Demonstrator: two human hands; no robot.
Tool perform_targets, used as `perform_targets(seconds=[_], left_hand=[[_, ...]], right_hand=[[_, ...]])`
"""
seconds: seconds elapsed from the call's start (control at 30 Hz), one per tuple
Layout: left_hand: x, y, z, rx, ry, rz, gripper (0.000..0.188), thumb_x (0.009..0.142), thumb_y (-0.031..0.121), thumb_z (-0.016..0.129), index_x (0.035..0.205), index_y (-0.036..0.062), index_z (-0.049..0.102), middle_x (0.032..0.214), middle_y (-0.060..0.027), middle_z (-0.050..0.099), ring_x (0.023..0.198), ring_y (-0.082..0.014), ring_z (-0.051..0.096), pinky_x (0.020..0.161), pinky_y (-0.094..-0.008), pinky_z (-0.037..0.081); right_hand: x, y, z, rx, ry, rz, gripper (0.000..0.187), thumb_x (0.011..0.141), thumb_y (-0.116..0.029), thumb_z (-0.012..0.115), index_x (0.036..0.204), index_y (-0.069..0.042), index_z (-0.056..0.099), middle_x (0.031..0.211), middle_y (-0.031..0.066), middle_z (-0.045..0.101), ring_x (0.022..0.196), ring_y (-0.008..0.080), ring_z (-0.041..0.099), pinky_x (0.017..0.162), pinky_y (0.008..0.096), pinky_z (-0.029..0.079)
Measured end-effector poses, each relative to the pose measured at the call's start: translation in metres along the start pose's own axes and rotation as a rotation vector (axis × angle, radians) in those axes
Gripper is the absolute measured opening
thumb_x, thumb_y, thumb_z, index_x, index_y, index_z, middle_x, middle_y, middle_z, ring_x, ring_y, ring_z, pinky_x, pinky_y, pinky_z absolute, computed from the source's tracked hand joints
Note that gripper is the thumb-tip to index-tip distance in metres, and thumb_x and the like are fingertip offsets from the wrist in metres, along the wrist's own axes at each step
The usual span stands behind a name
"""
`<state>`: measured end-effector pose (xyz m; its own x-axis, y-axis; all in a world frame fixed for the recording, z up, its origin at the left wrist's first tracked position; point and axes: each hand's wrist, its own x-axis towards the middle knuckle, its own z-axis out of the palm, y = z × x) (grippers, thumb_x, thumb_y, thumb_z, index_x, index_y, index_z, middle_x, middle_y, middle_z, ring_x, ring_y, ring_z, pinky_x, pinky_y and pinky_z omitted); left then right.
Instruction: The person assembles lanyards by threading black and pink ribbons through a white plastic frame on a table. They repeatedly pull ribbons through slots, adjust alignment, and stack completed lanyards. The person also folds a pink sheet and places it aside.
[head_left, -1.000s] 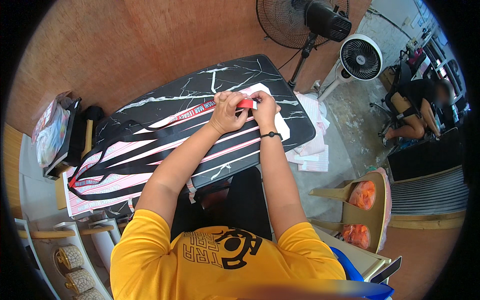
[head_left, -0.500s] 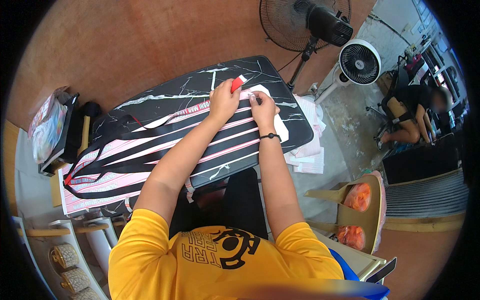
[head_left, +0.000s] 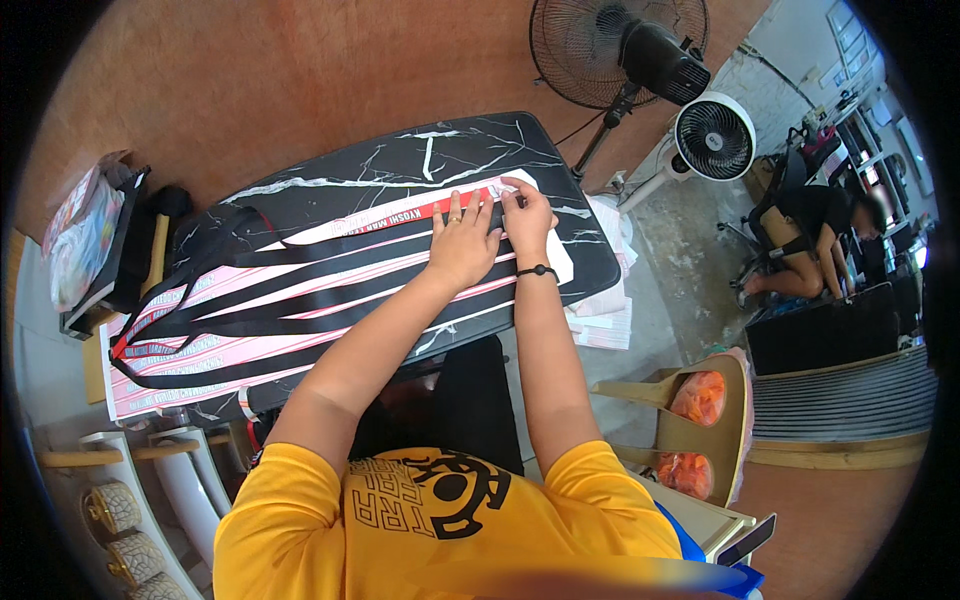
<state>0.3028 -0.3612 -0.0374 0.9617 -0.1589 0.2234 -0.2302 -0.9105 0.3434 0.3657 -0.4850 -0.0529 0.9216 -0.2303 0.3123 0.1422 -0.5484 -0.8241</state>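
Note:
My left hand (head_left: 464,245) lies flat with its fingers spread, pressing a red printed strap (head_left: 392,219) down along the far side of the paper sheet (head_left: 556,266). Close beside it, my right hand (head_left: 528,222) has its thumb and fingers bent together at the strap's right end, by the sheet's edge. Whatever is pinched there is too small to make out. Several black straps (head_left: 290,257) run lengthwise over the pink-and-white printed sheet and gather into loose loops at its left end. All this rests on a black marble-patterned table (head_left: 370,165).
Two fans, a black one (head_left: 655,60) and a white one (head_left: 714,136), stand beyond the table's right end. Papers (head_left: 608,325) lie below that end. A hammer (head_left: 160,255) and a plastic bag (head_left: 85,250) are at far left. At right, another person (head_left: 815,235) bends forward.
My left hand has lowered the raised red strap end onto the sheet and flattened out over it. The right hand stays near the strap's right end. The view has shifted slightly.

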Motion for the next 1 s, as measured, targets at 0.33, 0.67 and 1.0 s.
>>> perform_targets(seconds=[0.33,0.67,1.0], left_hand=[[-0.003,0.003,0.001,0.081,-0.040,-0.013,0.056,0.100,0.041,0.042,0.153,0.0242,0.037,0.161,-0.0130,0.028,0.149,-0.0427,0.019,0.117,-0.0649,0.009],[-0.003,0.003,0.001,0.077,-0.062,-0.048,0.056,0.100,0.040,0.041,0.154,0.0255,0.036,0.162,-0.0112,0.025,0.150,-0.0391,0.017,0.117,-0.0656,0.010],[-0.002,0.004,-0.001,0.096,-0.103,-0.063,0.054,0.102,0.040,0.037,0.154,0.0251,0.034,0.164,-0.0096,0.022,0.151,-0.0383,0.016,0.118,-0.0649,0.009]], right_hand=[[0.001,0.003,-0.003,-0.064,0.058,-0.030,0.006,0.081,-0.021,0.076,0.085,-0.018,0.076,0.105,0.0020,0.066,0.106,0.0270,0.056,0.090,0.0491,0.039],[-0.017,-0.010,-0.051,-0.191,-0.030,-0.073,0.008,0.080,-0.011,0.074,0.088,-0.012,0.077,0.106,0.0125,0.064,0.109,0.0294,0.057,0.096,0.0410,0.044],[-0.039,0.007,-0.088,0.105,-0.140,0.045,0.010,0.085,-0.008,0.072,0.092,-0.002,0.073,0.096,0.0039,0.060,0.088,0.0136,0.053,0.080,0.0280,0.044]])
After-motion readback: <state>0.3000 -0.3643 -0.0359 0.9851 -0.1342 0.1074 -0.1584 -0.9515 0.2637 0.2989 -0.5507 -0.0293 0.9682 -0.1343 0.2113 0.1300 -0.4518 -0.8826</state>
